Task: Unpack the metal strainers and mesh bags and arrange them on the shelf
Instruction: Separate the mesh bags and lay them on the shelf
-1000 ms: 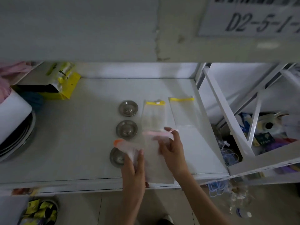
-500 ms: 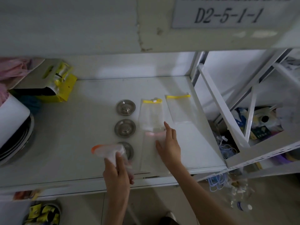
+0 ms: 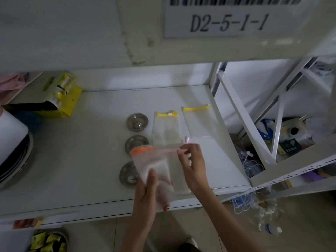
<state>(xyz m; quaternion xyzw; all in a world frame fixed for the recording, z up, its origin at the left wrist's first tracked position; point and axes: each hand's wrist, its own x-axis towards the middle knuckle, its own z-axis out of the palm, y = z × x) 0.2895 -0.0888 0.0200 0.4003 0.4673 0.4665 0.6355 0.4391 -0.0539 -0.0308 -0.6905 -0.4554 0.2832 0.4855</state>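
Three round metal strainers stand in a column on the white shelf [image 3: 81, 160]: far [image 3: 137, 122], middle [image 3: 135, 142] and near [image 3: 128, 174], the last two partly hidden. My left hand [image 3: 147, 195] grips an orange-topped mesh bag [image 3: 151, 164] held above the near strainers. My right hand [image 3: 193, 164] pinches the pink top edge of a mesh bag [image 3: 200, 140] lying on the shelf. Two yellow-topped mesh bags lie flat behind: one [image 3: 166, 128] beside the strainers, another [image 3: 197, 120] to its right.
A yellow packet [image 3: 61, 99] sits at the shelf's back left, with stacked metal pans [image 3: 14, 160] under a white lid at the left edge. A white cross-braced rack [image 3: 263, 135] with cluttered goods stands to the right. A label reads D2-5-1-1 overhead.
My left hand brought the orange-topped bag from the left back toward the middle, over the near strainers. My right hand went from resting flat on the pink-topped bag to pinching its top edge.
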